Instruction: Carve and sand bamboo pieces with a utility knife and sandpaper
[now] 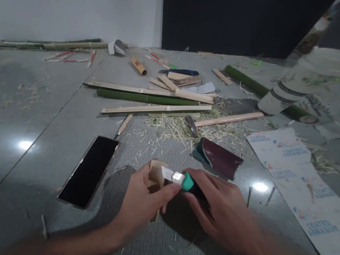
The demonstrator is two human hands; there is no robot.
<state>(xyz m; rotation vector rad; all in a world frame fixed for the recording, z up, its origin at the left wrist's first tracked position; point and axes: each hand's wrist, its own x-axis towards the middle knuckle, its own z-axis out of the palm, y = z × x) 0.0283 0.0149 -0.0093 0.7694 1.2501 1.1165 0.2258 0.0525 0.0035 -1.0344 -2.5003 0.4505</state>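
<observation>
We are holding a tan piece (157, 177) low over the grey floor (44, 158), centred just in front of us, our left hand (145, 197) curling its fingers around the left side and the thumb reaching across toward the knife. Our right hand (217, 196) is closing around the dark handle of a knife (187, 182), whose blade is pointing left over the piece's upper right edge; whether it is biting in, we cannot tell. On the left, a phone (89, 171) is lying with its long right edge facing our left wrist, a strip of floor separating the two. Beyond the knuckles, a curled maroon sheet (220, 155) is sitting near our right hand, so the room there is narrowing. Farther out, a hammer (226, 120) is slanting over pale shavings (169, 134), its head pointing back toward us, and split strips (156, 110) are stretching leftward. On the right, a printed sheet (301, 197) is running its left edge diagonally alongside our forearm, well apart from the hand. Wider room is opening left of the phone, where a floor seam is slanting past.
</observation>
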